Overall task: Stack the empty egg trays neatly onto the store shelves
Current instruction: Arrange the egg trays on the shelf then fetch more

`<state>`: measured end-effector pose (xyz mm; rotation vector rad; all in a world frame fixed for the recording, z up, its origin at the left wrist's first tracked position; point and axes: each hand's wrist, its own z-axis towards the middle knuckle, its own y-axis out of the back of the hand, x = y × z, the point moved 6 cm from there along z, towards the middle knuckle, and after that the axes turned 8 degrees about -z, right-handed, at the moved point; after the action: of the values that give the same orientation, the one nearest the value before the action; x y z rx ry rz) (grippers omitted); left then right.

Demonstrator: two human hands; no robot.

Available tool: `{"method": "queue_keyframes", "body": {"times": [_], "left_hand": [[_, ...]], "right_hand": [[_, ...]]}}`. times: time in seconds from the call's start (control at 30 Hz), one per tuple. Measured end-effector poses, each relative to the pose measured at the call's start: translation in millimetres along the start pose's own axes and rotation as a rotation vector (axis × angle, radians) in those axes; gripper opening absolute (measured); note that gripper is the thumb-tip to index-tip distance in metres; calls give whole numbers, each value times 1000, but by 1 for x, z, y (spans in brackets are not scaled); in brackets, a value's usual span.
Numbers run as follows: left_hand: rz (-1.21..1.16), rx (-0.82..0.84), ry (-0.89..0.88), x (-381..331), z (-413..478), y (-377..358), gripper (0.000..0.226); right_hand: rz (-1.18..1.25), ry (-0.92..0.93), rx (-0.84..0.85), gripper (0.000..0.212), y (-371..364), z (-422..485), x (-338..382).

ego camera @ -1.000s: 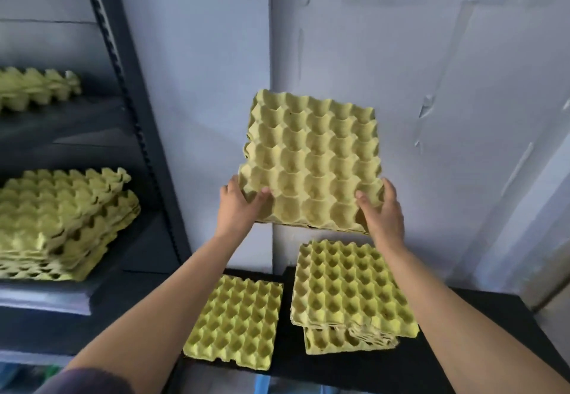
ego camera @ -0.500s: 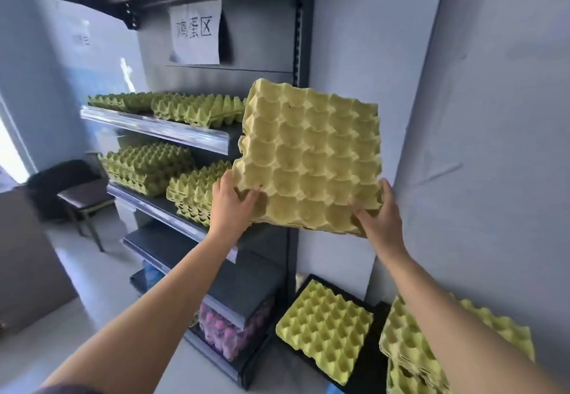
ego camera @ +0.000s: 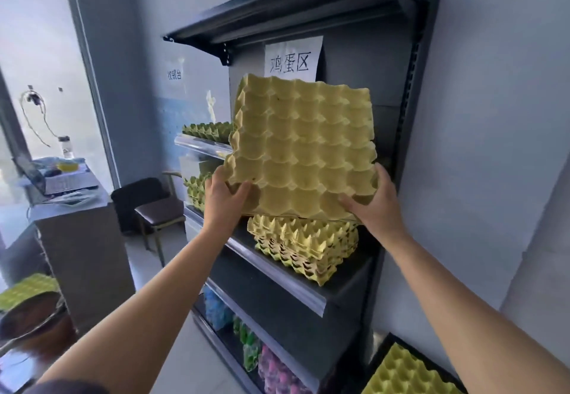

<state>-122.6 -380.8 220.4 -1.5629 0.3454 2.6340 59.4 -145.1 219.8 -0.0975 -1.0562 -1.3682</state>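
Observation:
A yellow egg tray, tilted with its far edge up, is gripped at its near corners by my left hand and my right hand. It hovers just above a stack of yellow egg trays on the middle shelf of the dark shelf unit. More trays lie on the upper shelf, partly hidden behind the held tray, and others sit further left on the middle shelf. Another tray lies low at the bottom right.
A paper sign hangs on the shelf's back panel. Coloured packs fill the lowest shelf. A dark chair and a counter with a laptop stand to the left. A wall runs along the right.
The view swung left from the low black surface to the shelf unit. Both hands carried the tray over the stack on the middle shelf and tilted it more steeply.

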Motion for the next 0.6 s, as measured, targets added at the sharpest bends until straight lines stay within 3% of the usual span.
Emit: {"method": "queue_keyframes", "body": {"times": [0.3, 0.37, 0.43, 0.53, 0.6], "left_hand": [[-153, 110, -76, 10, 138, -5, 70], [86, 38, -241, -9, 159, -13, 68], [315, 15, -549, -35, 166, -31, 63], [722, 208, -912, -45, 165, -83, 68], [906, 238, -988, -38, 175, -109, 66]], "right_hand": [[-50, 8, -243, 89, -44, 87, 47], [-87, -17, -278, 89, -47, 111, 52], [-118, -54, -295, 91, -52, 133, 52], [-119, -134, -309, 93, -61, 163, 45], [-112, -181, -313, 93, -68, 179, 41]]}}
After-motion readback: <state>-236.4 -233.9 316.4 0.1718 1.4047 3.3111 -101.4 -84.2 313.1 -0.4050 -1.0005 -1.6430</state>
